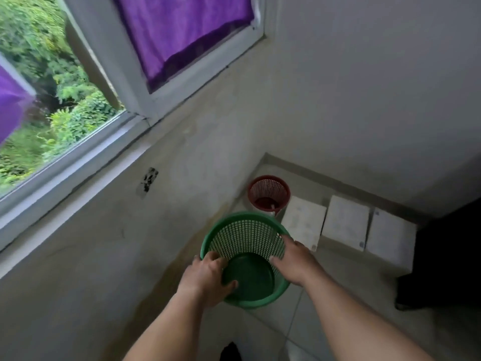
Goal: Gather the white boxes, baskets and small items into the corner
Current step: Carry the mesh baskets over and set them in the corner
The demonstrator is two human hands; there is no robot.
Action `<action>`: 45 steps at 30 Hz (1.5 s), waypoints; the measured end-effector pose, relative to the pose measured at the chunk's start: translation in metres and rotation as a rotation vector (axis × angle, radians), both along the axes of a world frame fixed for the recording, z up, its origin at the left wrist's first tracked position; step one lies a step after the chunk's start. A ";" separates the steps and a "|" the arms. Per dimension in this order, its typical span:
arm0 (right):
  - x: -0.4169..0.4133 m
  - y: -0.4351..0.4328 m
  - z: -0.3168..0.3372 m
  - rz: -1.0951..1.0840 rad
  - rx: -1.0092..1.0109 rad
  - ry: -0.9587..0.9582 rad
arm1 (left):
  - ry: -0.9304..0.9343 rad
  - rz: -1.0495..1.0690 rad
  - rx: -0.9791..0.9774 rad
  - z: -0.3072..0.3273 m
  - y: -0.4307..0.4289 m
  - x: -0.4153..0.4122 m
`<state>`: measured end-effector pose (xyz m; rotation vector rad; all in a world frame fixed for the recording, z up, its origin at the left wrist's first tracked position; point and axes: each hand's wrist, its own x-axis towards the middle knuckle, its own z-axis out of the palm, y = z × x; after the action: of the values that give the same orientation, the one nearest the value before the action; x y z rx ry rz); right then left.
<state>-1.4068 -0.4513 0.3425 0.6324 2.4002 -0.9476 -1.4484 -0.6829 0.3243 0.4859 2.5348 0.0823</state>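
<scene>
A green mesh basket (247,238) is held above the floor near the corner. My left hand (208,277) grips its near-left rim, thumb inside. My right hand (296,261) grips its right rim, fingers curled over the edge. Beyond it, in the corner, stands a red mesh basket (268,191) with something small inside. Three white boxes lie in a row along the right wall: the first white box (303,220), the second white box (347,221), the third white box (390,238).
The wall under the window (156,204) runs along the left. A dark piece of furniture (447,256) stands at the right past the boxes. Tiled floor (299,316) lies below my arms. A dark object (230,351) shows at the bottom edge.
</scene>
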 end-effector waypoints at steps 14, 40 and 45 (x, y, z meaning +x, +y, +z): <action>-0.162 0.068 -0.187 -0.243 -0.225 -0.191 | -0.376 0.318 0.180 -0.181 0.081 -0.175; -0.243 0.096 -0.446 -0.351 -0.222 -0.316 | -0.572 0.235 0.046 -0.440 0.116 -0.264; -0.236 0.095 -0.419 -0.291 -0.231 -0.328 | -0.682 0.233 -0.063 -0.420 0.117 -0.263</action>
<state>-1.6433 -0.3566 -0.0764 0.9811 1.9115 -1.1200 -1.7118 -0.5656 -0.0955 0.1005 1.9015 0.2137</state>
